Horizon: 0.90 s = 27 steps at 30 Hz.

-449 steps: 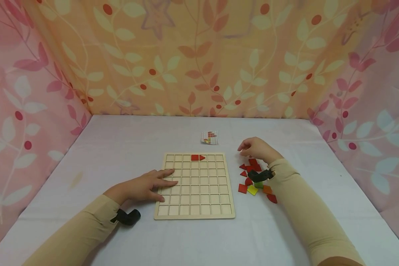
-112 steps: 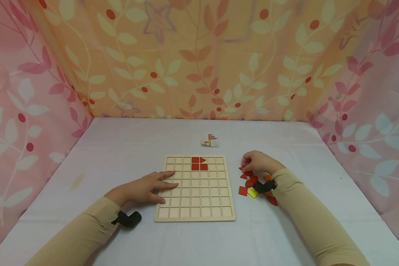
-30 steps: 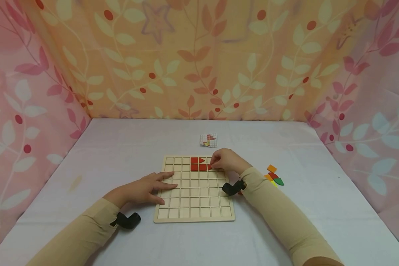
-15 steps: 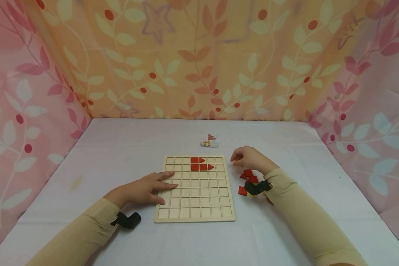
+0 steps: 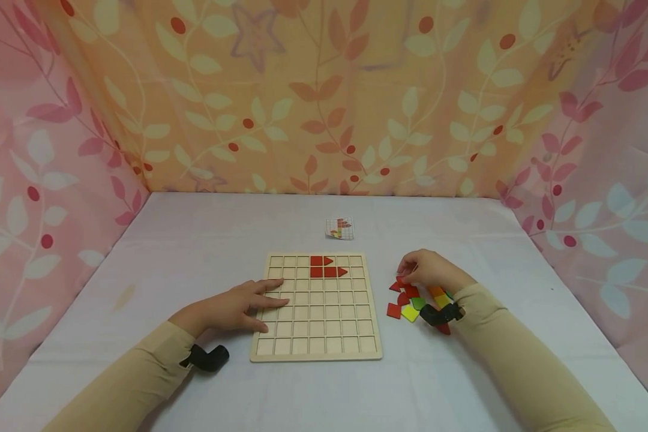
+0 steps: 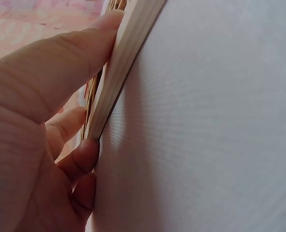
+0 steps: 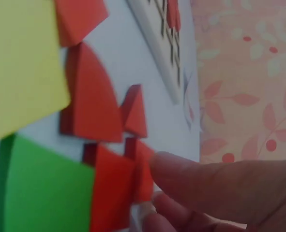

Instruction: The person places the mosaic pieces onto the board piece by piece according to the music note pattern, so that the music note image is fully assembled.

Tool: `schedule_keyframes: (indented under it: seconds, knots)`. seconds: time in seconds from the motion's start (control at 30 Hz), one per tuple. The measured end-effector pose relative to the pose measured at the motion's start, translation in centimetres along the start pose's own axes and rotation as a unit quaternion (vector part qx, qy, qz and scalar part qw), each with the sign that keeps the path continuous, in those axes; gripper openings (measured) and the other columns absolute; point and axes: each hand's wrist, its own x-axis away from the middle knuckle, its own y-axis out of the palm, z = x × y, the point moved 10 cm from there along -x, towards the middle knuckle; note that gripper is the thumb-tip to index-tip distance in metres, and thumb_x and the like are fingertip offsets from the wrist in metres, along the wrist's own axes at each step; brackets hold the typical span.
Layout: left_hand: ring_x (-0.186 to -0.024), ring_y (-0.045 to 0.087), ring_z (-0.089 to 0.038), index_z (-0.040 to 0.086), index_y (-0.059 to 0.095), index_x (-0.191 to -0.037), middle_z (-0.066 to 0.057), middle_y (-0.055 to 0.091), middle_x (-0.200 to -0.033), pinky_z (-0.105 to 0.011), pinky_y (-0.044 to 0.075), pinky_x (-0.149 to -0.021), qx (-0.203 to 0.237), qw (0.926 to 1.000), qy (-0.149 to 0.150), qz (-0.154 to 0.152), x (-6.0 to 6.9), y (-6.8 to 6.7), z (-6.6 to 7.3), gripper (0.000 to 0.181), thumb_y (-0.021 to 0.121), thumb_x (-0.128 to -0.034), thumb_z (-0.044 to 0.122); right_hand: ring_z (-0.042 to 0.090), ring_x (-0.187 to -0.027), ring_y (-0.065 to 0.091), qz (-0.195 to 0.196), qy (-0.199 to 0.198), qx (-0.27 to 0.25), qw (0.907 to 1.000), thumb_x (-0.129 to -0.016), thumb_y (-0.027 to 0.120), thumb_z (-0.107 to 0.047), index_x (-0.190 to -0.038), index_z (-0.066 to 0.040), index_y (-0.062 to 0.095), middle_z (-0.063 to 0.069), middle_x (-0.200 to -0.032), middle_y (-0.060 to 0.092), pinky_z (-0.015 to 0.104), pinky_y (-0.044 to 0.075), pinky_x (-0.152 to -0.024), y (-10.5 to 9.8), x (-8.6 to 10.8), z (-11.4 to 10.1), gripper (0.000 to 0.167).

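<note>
A wooden grid board (image 5: pixel 315 348) lies on the white table. In its upper rows sit red tiles: a square (image 5: pixel 316 261) beside a triangle (image 5: pixel 328 261), with two squares (image 5: pixel 323 272) and a triangle (image 5: pixel 342 272) below. My left hand (image 5: pixel 234 309) rests on the board's left edge, fingers spread; the left wrist view shows its thumb (image 6: pixel 92 43) on top and lower fingers against the side. To the right, my right hand (image 5: pixel 434 270) pinches a red square tile (image 7: pixel 143 171) at the far end of the loose tiles. Its fingertips are partly hidden in the head view.
Loose tiles lie right of the board: a red square (image 5: pixel 393 310), a yellow square (image 5: pixel 410 313), a green piece (image 5: pixel 419 303), a red triangle (image 5: pixel 395 287) and others partly under the right wrist. A small printed grid card (image 5: pixel 339 228) lies behind the board.
Over the frames, two red squares and a red triangle were added in the board's second row. My right hand has since moved back right to the tiles. The left hand has stayed put.
</note>
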Motion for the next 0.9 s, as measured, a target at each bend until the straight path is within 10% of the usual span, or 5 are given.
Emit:
schedule_keyframes:
  seconds: [0.9]
  knots:
    - [-0.133,0.019,-0.026,0.033,0.042,-0.137,0.001,0.013,-0.152,-0.05,0.023,-0.102,-0.005,0.9999,0.013,0.004,0.2,-0.2,0.4,0.062,0.065,-0.0801,0.045,0.022,-0.073,0.047,-0.017,-0.011,-0.015,0.9997,-0.077,0.071,-0.01,-0.083,-0.008,0.057,0.007,-0.076,0.053,0.03,0.041,-0.06,0.2,0.0,0.8,0.016]
